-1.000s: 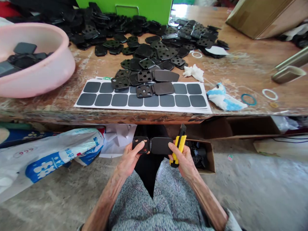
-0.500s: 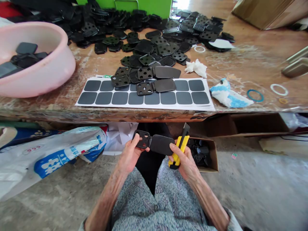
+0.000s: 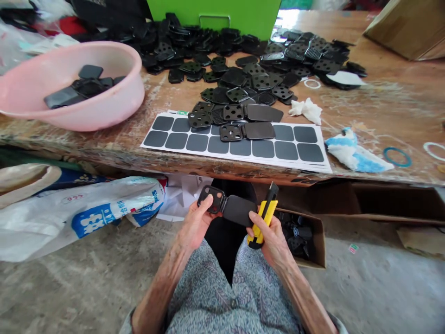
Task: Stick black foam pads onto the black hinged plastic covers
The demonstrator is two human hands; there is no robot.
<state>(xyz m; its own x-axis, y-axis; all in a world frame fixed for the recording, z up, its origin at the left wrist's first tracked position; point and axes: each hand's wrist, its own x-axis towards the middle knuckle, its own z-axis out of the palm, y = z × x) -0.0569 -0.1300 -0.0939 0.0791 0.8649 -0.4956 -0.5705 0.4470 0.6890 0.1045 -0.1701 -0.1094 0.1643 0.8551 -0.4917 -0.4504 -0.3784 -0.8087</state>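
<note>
The left hand (image 3: pixel 194 222) pinches a light, stiff-looking black plastic hinged plate (image 3: pixel 236 209) by its perforated end, while the right hand (image 3: pixel 271 234) closes around a yellow utility knife (image 3: pixel 268 208), apparently bracing the plate too.

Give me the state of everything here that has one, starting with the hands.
Left hand, gripping the hinged piece's perforated end.
Right hand, clenched around the knife.
Black hinged piece, opened out flat.
Yellow utility knife, held upright.
Pink basin, holding black pieces.
Sheet of grey pads, flat on the table.
Cardboard box, on the floor, holding black parts.
</note>
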